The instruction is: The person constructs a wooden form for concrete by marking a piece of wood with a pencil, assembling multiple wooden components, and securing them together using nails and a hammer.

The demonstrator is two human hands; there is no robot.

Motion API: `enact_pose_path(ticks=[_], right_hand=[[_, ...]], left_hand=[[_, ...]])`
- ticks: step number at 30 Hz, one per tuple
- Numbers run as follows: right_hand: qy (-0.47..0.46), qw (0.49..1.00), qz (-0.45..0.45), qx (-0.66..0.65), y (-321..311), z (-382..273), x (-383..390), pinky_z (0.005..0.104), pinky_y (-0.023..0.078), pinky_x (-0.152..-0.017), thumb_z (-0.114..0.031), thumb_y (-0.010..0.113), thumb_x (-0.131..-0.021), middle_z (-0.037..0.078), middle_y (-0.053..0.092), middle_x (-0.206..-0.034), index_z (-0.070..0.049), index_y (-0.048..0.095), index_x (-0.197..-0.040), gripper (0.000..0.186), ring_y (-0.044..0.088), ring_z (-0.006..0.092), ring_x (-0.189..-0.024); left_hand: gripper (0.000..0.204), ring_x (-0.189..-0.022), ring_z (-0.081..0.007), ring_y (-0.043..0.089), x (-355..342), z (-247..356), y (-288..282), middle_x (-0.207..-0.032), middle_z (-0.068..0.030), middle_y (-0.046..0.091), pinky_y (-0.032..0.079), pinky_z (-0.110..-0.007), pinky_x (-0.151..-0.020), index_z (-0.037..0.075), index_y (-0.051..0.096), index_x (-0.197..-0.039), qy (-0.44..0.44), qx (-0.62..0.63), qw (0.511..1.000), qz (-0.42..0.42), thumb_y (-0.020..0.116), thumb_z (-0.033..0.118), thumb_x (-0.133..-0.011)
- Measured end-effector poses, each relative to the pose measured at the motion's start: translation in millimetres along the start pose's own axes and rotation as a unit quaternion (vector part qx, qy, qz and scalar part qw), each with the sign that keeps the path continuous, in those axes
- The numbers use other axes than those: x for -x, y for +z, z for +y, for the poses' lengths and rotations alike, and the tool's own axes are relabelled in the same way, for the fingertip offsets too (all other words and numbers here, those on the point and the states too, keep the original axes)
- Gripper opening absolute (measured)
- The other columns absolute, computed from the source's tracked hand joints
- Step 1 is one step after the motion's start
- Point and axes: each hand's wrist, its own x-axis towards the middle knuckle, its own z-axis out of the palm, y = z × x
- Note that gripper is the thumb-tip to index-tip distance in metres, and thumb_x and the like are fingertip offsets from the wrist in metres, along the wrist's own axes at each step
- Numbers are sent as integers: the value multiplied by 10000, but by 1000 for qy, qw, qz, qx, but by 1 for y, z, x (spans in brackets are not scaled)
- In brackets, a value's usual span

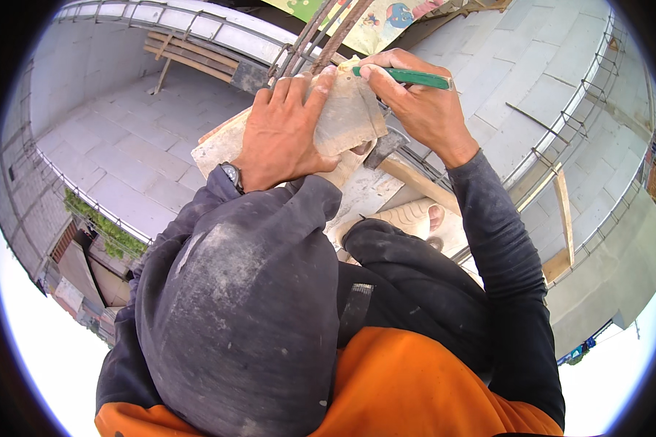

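Note:
My left hand [280, 138] lies on a small, worn board [350, 116], fingers stretched forward and thumb out to the side. Beneath it, a second pale piece [213, 149] sticks out at the left. In my right hand [424, 105] is a green pencil [415, 78], pinched between thumb and fingers. Its tip points left and sits close to the board's far edge, near the fingertips of my left hand. Just right of the board is what looks like a hammer [386, 148], a dark metal head with a wooden handle, partly hidden by the board.
Rusty steel bars [335, 33] rise just beyond the board. Below it is my sandalled foot [408, 216]. A wire-tied bar cage [579, 124] runs along the right beside grey panels [481, 62]. Wooden planks [189, 54] lie far left, and a colourful printed sheet [375, 29] hangs beyond.

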Motion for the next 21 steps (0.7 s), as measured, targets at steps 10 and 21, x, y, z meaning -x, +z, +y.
enact_pose_path(ticks=[10, 21], right_hand=[[-52, 995, -4, 90, 2, 5, -5, 393, 539, -643, -248, 668, -965, 130, 720, -796, -79, 712, -1021, 183, 699, 331, -724], [-68, 987, -41, 143, -5, 6, -13, 363, 535, -654, -243, 667, -982, 96, 711, -844, -56, 731, -1017, 201, 667, 265, -704]], left_hand=[[1191, -1258, -334, 511, 0, 0, -1, -1387, -169, 511, 411, -450, -1038, 74, 328, -1583, -3, 0, 1000, -12, 856, 461, -588], [1193, -1282, -336, 496, 0, -1, 2, -1400, -172, 497, 404, -451, -1048, 73, 312, -1589, -1, -5, 1000, -12, 852, 452, -594]])
